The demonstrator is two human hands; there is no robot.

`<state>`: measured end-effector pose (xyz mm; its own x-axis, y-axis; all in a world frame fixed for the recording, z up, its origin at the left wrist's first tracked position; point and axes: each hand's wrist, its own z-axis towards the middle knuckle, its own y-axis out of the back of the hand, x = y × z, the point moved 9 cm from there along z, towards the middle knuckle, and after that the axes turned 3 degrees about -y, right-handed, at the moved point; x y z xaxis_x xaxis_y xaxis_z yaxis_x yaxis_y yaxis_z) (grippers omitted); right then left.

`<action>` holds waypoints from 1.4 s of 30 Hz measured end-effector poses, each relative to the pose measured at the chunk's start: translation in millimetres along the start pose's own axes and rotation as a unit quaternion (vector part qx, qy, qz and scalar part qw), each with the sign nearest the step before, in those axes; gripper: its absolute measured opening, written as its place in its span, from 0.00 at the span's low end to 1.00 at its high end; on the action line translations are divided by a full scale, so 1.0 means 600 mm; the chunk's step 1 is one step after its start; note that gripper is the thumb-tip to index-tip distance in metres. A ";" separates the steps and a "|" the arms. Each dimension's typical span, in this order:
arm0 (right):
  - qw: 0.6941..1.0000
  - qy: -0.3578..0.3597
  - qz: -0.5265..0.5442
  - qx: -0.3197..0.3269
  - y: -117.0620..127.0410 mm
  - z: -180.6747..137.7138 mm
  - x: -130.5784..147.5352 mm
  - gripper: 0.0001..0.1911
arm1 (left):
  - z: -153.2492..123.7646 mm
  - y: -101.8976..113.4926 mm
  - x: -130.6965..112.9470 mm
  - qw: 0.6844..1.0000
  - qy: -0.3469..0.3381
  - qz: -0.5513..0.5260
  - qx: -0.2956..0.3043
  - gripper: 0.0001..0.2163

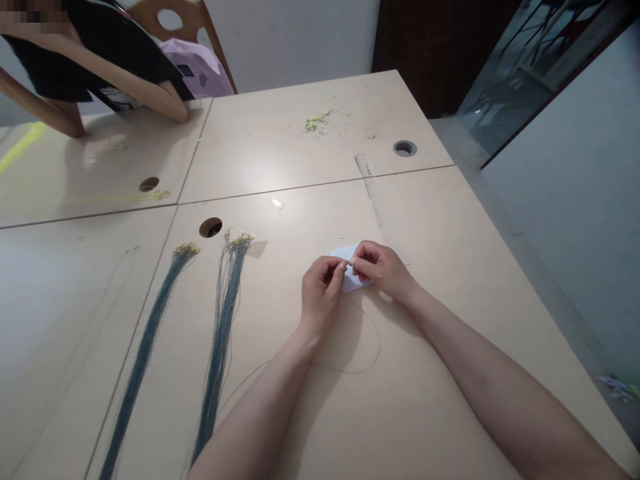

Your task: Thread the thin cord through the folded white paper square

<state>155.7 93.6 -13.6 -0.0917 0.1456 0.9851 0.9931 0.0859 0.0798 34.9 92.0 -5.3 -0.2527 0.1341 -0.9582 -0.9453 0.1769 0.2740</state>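
Observation:
My left hand [323,283] and my right hand [377,267] meet over a small white paper [353,283], their fingertips pinched close together. Between them runs the end of a thin cord [377,340], which loops down across the table and passes under my left forearm. Whatever small part sits at the fingertips is too tiny to make out. Left of my hands lie two bundles of dark blue-green cords, a nearer bundle [223,347] and a farther bundle [150,347], both with gold-coloured clasps at their top ends.
A clear ruler [370,190] lies beyond my hands. Yellow-green scraps [317,121] are scattered farther back. Round cable holes [211,227] pierce the pale table [430,400]. Across the table, at the upper left, a person leans on their forearms [125,80] near yellow cords [155,195].

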 end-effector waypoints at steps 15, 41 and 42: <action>1.000 0.003 -0.007 -0.003 0.000 -0.001 0.003 0.05 | 0.001 0.000 0.000 1.000 -0.003 0.010 -0.007 0.07; 1.000 0.002 -0.004 -0.003 0.000 0.001 0.000 0.06 | 0.002 0.000 -0.002 1.000 0.001 0.001 0.000 0.08; 1.000 0.002 -0.003 -0.003 0.000 0.001 0.000 0.05 | 0.002 0.000 -0.002 1.000 0.000 0.000 0.000 0.08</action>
<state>155.6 94.2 -14.0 -0.0975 0.1416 0.9851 0.9930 0.0807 0.0867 35.6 92.9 -4.3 -0.2535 0.1335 -0.9581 -0.9450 0.1773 0.2748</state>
